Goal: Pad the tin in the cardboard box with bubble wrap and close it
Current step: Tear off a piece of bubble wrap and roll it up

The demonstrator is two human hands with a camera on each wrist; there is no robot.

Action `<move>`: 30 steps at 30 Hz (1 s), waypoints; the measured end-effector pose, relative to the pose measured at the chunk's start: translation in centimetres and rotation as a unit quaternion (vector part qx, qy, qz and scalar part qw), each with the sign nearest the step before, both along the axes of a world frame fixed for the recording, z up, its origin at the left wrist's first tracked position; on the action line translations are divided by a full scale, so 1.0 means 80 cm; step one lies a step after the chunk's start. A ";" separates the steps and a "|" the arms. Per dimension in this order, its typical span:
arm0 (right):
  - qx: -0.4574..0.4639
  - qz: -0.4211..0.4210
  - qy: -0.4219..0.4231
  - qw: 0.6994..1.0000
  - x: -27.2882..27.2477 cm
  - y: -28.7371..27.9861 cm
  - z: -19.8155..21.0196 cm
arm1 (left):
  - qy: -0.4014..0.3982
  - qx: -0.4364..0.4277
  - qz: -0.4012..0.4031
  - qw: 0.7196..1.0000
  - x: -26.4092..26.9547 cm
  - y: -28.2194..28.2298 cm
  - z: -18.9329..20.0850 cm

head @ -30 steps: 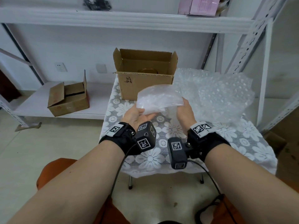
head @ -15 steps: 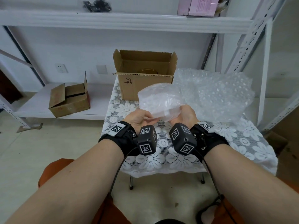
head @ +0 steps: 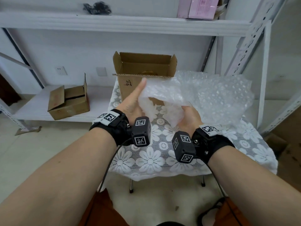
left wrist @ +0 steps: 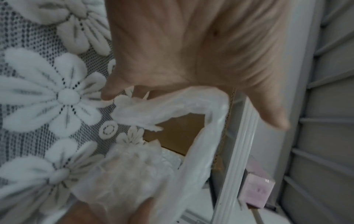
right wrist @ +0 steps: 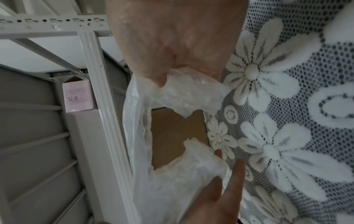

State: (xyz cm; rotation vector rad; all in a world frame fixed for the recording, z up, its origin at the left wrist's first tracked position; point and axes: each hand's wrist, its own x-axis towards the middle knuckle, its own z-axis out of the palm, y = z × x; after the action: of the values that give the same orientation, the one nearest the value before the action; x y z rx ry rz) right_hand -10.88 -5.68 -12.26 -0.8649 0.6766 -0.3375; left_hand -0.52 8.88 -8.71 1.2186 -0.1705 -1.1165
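Observation:
The open cardboard box (head: 130,88) stands at the back of the small table (head: 146,157); only the rim of the tin (head: 149,72) shows inside. I hold a crumpled piece of bubble wrap (head: 162,95) in the air in front of the box. My left hand (head: 135,98) lies flat against its left side, thumb pointing up and fingers straight. My right hand (head: 190,118) grips its lower right edge. In the right wrist view the thumb (right wrist: 161,78) pinches the bubble wrap (right wrist: 182,94). In the left wrist view the bubble wrap (left wrist: 168,106) runs across the fingers.
A large loose bubble wrap sheet (head: 224,95) is heaped on the right of the table, beside the box. A smaller cardboard box (head: 68,103) sits on a low shelf to the left. White shelf uprights (head: 260,62) stand close on the right, and a pink carton (head: 200,7) is overhead.
Both hands moved apart and the wrap piece opened out and rose toward the box. My left hand turned from palm-up under the wrap to upright, with the thumb raised.

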 end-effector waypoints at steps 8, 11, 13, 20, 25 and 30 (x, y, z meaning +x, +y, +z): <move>0.024 -0.016 0.018 0.999 0.001 0.000 -0.017 | 0.069 0.079 0.066 0.992 0.006 0.002 -0.025; 0.029 -0.021 0.029 0.999 0.007 0.007 -0.021 | 0.110 0.072 0.078 0.988 0.007 -0.004 -0.041; 0.031 -0.011 0.020 0.999 0.009 0.015 -0.016 | 0.122 0.061 0.089 0.987 0.002 -0.004 -0.042; -0.010 -0.028 0.032 0.999 0.021 0.023 -0.017 | 0.123 0.012 0.075 0.989 -0.017 0.000 -0.036; -0.070 0.068 0.073 0.993 0.014 0.018 -0.005 | 0.110 0.042 0.100 0.988 -0.011 0.001 -0.035; -0.051 0.143 0.012 0.988 -0.002 -0.017 0.011 | 0.041 0.079 0.161 0.983 0.004 0.012 -0.037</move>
State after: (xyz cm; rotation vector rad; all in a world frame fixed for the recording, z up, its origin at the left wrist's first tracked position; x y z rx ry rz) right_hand -11.05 -7.02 -11.36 -1.0498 0.5514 -0.1052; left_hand -0.21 9.83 -11.70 1.2845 0.1782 -0.9066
